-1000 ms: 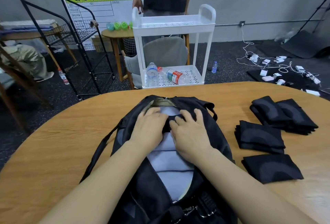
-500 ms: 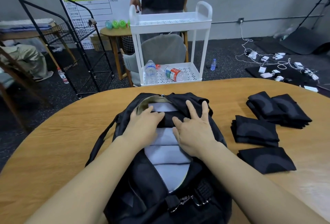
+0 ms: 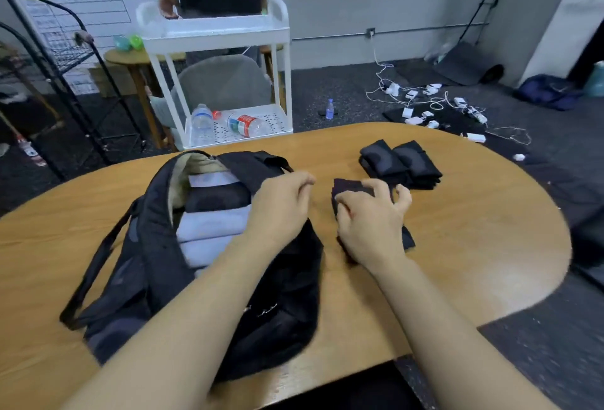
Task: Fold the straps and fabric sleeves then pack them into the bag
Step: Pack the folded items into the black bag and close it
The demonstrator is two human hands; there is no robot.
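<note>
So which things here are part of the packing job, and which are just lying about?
Job: black bag, folded pieces inside it, folded black pieces on the table, piece under the right hand, left hand.
Lying about: white cart, water bottles, chargers on the floor.

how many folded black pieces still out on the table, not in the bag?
4 visible: two side by side at the far right, one under the right hand's fingers, one mostly hidden beneath that hand. More may be stacked underneath.

The right hand covers most of the dark folded fabric piece beside the open black fabric backpack; the left hand is motion-blurred, hiding the backpack's right rim; the standing person behind it is cut off above the chest
</note>
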